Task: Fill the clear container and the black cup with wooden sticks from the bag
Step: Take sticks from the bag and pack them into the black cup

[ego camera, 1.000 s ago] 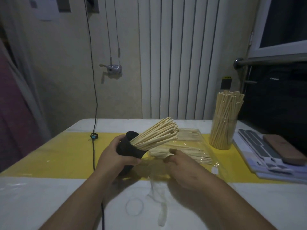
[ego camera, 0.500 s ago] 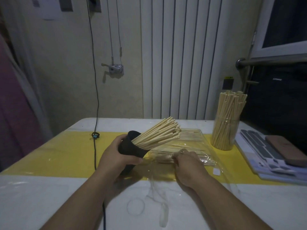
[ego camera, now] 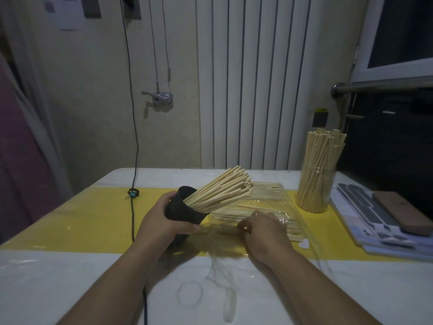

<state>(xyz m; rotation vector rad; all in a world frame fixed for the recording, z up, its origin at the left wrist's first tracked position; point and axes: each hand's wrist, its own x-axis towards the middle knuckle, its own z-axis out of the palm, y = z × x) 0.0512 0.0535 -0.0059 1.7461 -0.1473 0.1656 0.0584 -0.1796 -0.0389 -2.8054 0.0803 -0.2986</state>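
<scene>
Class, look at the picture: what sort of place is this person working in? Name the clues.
Most likely a room in a home, not a factory: a table with a yellow strip, white vertical slats on the wall, and a dark window at upper right.

Open tabletop (ego camera: 58, 277) lies at lower left, bounded by a black cable (ego camera: 132, 221). At centre the tilted black cup (ego camera: 180, 209) fans sticks (ego camera: 222, 191) rightward over the bag (ego camera: 287, 205); the stick-filled container (ego camera: 316, 191) and stacked sheets (ego camera: 365, 231) crowd the right edge.

black cable (ego camera: 132, 214) across yellow mat (ego camera: 77, 221); brown case (ego camera: 401, 212) far right.
</scene>
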